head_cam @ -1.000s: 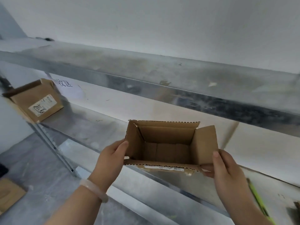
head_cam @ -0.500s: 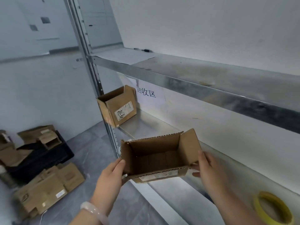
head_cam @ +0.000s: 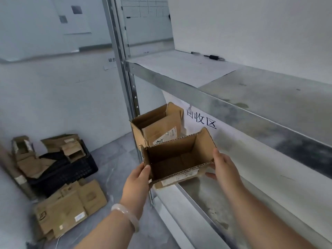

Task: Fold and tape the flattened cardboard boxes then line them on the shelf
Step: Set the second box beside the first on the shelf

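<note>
An open-topped folded cardboard box (head_cam: 172, 157) is held between both hands above the front edge of the lower metal shelf (head_cam: 212, 200). My left hand (head_cam: 137, 180) grips its left end, thumb on the wall. My right hand (head_cam: 224, 168) holds its right end, fingers under the flap. A second folded cardboard box (head_cam: 158, 126) stands at the shelf's far left end, just behind the held one.
An upper shelf (head_cam: 233, 83) overhangs the lower one. A shelf post (head_cam: 125, 78) rises at the left. On the floor lie flattened boxes (head_cam: 70, 203) and a black crate (head_cam: 66, 168) with more cardboard. A paper sign (head_cam: 201, 119) hangs on the wall behind.
The view has swung left along the shelf. Both hands have carried the box leftward until it sits close in front of the box at the shelf's end.
</note>
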Demonstrator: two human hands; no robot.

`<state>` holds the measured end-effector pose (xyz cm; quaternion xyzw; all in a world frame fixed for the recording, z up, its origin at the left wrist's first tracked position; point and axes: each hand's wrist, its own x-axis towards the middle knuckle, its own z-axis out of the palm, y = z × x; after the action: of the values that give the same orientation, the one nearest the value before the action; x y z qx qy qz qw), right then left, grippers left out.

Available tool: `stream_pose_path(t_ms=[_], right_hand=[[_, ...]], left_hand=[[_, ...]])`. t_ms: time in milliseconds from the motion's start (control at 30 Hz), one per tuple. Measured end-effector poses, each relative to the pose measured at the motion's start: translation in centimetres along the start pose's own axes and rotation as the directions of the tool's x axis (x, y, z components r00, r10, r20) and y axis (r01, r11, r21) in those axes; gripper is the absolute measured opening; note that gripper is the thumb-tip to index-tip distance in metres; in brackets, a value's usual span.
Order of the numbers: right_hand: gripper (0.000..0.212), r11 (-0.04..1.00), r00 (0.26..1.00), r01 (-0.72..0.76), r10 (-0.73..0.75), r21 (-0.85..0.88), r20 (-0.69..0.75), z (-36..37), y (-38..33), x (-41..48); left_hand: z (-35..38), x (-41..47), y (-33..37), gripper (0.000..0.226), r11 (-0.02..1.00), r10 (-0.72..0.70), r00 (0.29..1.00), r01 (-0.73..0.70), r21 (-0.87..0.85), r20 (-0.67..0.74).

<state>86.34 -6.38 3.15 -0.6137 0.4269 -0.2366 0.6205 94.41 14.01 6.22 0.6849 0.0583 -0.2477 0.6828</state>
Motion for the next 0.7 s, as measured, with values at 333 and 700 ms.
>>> stream_pose_path(t_ms=[333, 700], right_hand=[[0.072, 0.997, 0.998, -0.054, 0.052, -0.057, -0.046, 4.3, 1.9, 6.5], [0.065, 0.968, 0.961, -0.047, 0.110, -0.245, 0.253, 8.4, 1.5, 3.8]], left_hand=[[1.5, 7.1, 0.2, 0.033, 0.999, -0.020, 0.998, 0.022, -0.028, 0.058], [-1.6, 9.1, 0.4, 0.045, 0.825, 0.147, 0.909, -0.329, 0.458, 0.389]])
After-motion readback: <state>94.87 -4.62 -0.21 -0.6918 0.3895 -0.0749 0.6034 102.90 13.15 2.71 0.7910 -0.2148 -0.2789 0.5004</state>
